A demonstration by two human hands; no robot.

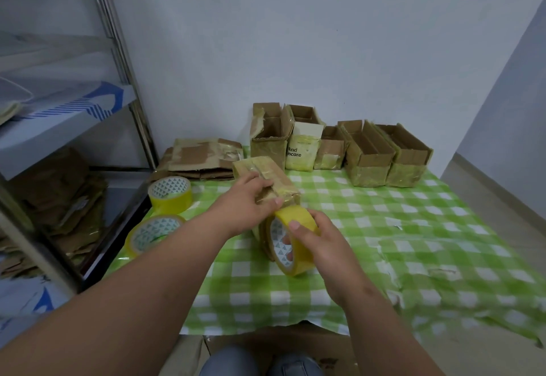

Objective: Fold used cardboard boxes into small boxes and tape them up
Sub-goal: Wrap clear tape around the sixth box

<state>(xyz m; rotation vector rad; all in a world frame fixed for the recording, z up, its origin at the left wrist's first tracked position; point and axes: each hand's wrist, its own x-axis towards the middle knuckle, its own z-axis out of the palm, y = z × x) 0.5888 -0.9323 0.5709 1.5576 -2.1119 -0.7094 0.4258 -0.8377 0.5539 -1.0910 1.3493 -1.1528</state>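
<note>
left grip (251, 198): curled, holding | right grip (313, 237): curled, holding

arms: bare, no sleeves showing | hands (251, 198): bare | knees (260, 361): blue-grey trousers

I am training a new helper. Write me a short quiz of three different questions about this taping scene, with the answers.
1. True or false: the right hand holds a roll of yellow tape.
2. Multiple choice: what does the left hand hold? A) a spare roll B) the small cardboard box being taped C) the tablecloth
3. Short answer: how many spare tape rolls lie on the checked tablecloth to the left of the hands?

Key
1. True; thumb on the outside, fingers through the core.
2. B
3. Two: a far roll and a near roll.
</note>
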